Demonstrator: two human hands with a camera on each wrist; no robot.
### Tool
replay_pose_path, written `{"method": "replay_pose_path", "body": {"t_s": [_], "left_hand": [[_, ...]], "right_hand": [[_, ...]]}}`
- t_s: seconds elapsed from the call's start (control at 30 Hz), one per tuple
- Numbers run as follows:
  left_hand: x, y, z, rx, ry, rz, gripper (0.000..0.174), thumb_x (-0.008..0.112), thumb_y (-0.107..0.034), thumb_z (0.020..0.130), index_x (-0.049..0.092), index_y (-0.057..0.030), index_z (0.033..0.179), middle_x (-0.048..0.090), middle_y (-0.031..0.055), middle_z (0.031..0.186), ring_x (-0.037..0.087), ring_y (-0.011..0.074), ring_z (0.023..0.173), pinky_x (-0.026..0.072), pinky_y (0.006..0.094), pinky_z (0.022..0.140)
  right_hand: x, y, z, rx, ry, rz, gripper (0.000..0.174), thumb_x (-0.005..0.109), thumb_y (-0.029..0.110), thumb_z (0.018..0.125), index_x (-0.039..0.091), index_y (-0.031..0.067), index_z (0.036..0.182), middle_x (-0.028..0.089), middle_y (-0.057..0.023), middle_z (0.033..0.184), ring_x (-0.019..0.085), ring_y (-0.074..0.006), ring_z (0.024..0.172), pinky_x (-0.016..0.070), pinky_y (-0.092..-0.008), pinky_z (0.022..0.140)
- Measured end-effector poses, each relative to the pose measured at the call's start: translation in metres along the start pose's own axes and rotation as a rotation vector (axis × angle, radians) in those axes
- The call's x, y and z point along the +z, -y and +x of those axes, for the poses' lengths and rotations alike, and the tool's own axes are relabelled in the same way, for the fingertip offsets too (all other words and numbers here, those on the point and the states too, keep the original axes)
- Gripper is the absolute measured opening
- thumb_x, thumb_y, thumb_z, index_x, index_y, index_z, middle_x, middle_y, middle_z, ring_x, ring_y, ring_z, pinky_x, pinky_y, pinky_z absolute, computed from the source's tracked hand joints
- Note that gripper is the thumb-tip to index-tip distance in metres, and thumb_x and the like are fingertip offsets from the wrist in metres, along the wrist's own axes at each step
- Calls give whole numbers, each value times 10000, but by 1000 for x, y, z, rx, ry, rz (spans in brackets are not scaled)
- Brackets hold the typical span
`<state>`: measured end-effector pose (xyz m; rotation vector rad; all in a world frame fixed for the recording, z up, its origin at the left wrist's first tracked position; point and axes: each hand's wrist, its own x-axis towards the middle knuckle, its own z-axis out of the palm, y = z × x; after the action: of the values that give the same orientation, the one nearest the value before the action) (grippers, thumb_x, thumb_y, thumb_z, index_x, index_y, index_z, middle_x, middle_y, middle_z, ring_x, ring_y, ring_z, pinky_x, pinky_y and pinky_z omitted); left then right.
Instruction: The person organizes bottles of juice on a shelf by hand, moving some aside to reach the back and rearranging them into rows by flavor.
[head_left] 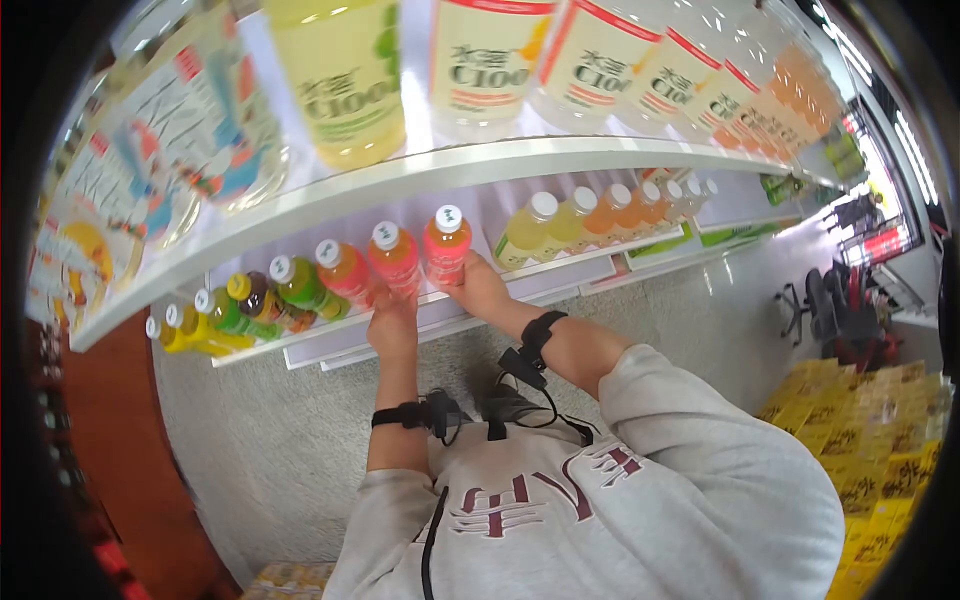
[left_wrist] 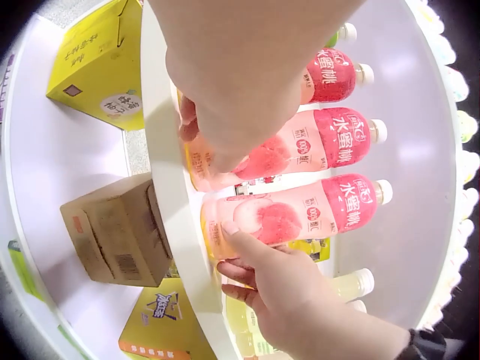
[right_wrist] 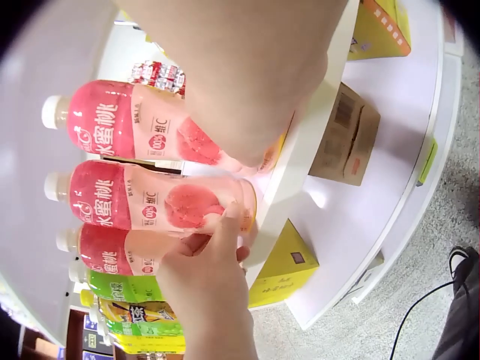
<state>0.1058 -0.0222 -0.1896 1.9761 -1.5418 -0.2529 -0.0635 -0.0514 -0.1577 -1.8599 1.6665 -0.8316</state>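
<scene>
Three pink peach drink bottles with white caps stand on the lower shelf (head_left: 345,318). My left hand (head_left: 392,325) grips the middle peach drink bottle (head_left: 394,258) low down; in the right wrist view the left hand (right_wrist: 210,277) has its thumb across the label and fingers round the side. With my right hand (head_left: 482,288) I hold the right-hand peach drink bottle (head_left: 447,245) near its base. The left wrist view shows the right hand (left_wrist: 292,296) with its thumb on that bottle's front. The third peach drink bottle (head_left: 343,272) stands left of both hands.
Green, brown and yellow drink bottles (head_left: 255,300) line the shelf to the left; pale yellow and orange bottles (head_left: 570,225) stand right. An upper shelf (head_left: 430,150) with large bottles overhangs the hands. Cartons (left_wrist: 116,229) sit below. Yellow boxes (head_left: 850,440) are stacked at right.
</scene>
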Motion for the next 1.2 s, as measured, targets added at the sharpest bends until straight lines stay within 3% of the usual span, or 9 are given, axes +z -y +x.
{"method": "replay_pose_path", "body": {"t_s": [0.07, 0.17, 0.27, 0.33, 0.4, 0.5, 0.7, 0.9, 1.2], "left_hand": [[-4, 0, 1, 57, -21, 8, 522, 722, -365, 756, 512, -129, 1173, 690, 85, 841, 666, 316, 712, 519, 421, 587], [-16, -3, -3, -6, 113, 12, 420, 680, -363, 798, 556, -113, 1113, 691, 65, 762, 668, 299, 683, 517, 412, 574], [-19, 11, -9, 55, 189, 202, 329, 627, -353, 842, 599, -104, 1055, 685, 50, 695, 669, 282, 657, 518, 399, 578], [-24, 10, -15, 63, 214, 208, 283, 604, -341, 858, 627, -97, 999, 689, 61, 702, 669, 281, 656, 523, 407, 596], [-26, 12, -17, 88, 206, 211, 265, 594, -312, 861, 624, -97, 1013, 694, 65, 725, 669, 290, 666, 527, 420, 613], [-28, 8, -17, 106, 211, 215, 250, 596, -288, 854, 626, -100, 1017, 697, 68, 749, 670, 301, 678, 529, 426, 619], [-28, 1, -19, 103, 198, 207, 225, 602, -261, 842, 641, -108, 1002, 700, 77, 786, 669, 314, 707, 531, 423, 634], [-28, 2, -17, 119, 167, 176, 211, 600, -241, 840, 645, -100, 990, 695, 94, 791, 667, 313, 708, 531, 423, 637], [-29, -19, -18, 332, 209, 135, 262, 605, -211, 820, 620, -136, 1070, 668, 112, 916, 657, 309, 702, 532, 422, 593]], "right_hand": [[0, -7, 1, -14, -3, 32, 511, 769, 227, 714, 480, -4, 1067, 601, -216, 996, 584, -369, 978, 485, -423, 812], [-3, -6, 0, 5, -2, 43, 476, 770, 207, 711, 485, -5, 1028, 604, -211, 968, 592, -376, 934, 487, -425, 794], [4, -10, -4, 38, -15, -5, 460, 779, 200, 700, 481, -7, 982, 605, -200, 926, 600, -382, 884, 489, -432, 762], [4, -9, -2, 25, -23, -37, 470, 784, 212, 694, 471, -8, 967, 602, -196, 908, 599, -383, 877, 487, -436, 751], [4, -8, -3, 67, 30, -124, 502, 768, 258, 714, 476, 16, 1043, 596, -158, 983, 584, -337, 960, 455, -448, 794], [0, -4, -5, 79, 0, -115, 497, 765, 266, 717, 480, 27, 1046, 594, -139, 990, 578, -324, 986, 453, -461, 790], [10, -11, -2, 69, 44, -178, 509, 771, 306, 706, 495, 48, 1047, 594, -108, 970, 592, -294, 943, 451, -461, 769], [13, -10, -3, 23, 9, -194, 503, 773, 319, 702, 502, 41, 1022, 591, -105, 948, 600, -289, 906, 455, -454, 736], [13, -7, -1, 73, 49, -158, 515, 762, 302, 722, 472, 20, 1040, 596, -134, 991, 606, -310, 930, 460, -461, 758]]}}
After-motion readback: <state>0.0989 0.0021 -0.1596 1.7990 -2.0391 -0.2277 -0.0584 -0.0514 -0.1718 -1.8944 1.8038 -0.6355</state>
